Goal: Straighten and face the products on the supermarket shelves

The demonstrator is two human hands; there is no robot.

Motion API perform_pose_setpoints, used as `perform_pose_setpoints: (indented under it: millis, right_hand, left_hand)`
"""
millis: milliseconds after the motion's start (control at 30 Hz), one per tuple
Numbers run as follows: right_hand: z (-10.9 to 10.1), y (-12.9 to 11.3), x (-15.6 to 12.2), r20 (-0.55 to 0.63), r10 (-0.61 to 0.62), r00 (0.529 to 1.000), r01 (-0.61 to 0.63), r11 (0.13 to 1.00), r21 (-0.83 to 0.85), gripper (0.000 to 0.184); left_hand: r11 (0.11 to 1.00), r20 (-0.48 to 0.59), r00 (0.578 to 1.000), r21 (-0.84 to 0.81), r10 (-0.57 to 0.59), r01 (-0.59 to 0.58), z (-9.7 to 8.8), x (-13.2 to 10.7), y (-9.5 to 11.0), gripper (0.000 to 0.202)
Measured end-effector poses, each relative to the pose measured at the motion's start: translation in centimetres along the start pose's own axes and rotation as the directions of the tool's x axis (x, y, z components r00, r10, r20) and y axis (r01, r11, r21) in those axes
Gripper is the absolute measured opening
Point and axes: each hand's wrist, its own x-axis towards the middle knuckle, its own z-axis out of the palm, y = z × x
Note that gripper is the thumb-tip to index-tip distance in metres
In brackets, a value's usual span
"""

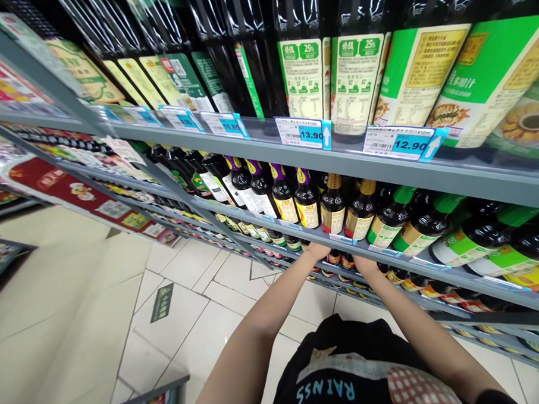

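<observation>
Both my arms reach down and forward to a lower shelf of dark sauce bottles. My left hand (pixel 318 250) goes in under the edge of the shelf above, and its fingers are hidden there. To its right my right hand (pixel 364 264) also passes below that edge, with its fingers out of sight. Between the two wrists show small dark bottles with red and yellow labels (pixel 333 257). Right above my hands stand dark bottles with gold necks and cream labels (pixel 333 214). Whether either hand holds a bottle cannot be seen.
A grey shelf edge (pixel 249 137) with price tags (pixel 303 133) crosses above, bearing tall dark bottles with green and white labels (pixel 306 75). Purple-necked bottles (pixel 283 195) and green-capped bottles (pixel 390 220) flank the middle. A red promotional panel (pixel 72 187) lines the left shelving. Pale floor tiles (pixel 180 313) lie below.
</observation>
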Motion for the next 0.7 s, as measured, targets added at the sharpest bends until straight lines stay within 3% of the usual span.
perform_pose_setpoints:
  millis: [267,367,500,700]
  right_hand:
    - [-1.4,-0.4,-1.8,-0.006,-0.04,0.999,0.04,0.999,0.022,0.04]
    - [-2.5,0.5,-5.2,-0.003,-0.118,0.993,0.118,0.992,0.044,0.048]
    - [-3.1,3.8,-11.4,-0.055,-0.238,0.97,0.244,0.959,0.145,0.06]
    - [-3.3,9.4,-19.2,-0.127,0.038,0.991,-0.004,0.966,0.257,0.061]
  left_hand:
    - [0.998,-0.003,0.999,0.029,-0.048,0.048,-1.2,-1.1,-3.2,0.035]
    - [0.997,0.008,0.998,0.044,-0.064,0.063,-1.5,-1.8,-4.8,0.029]
    - [0.995,0.025,0.996,0.046,-0.088,0.087,-1.1,-1.9,-5.6,0.026]
    - [0.992,0.04,0.992,0.028,-0.121,0.12,-1.0,-1.6,-5.6,0.026]
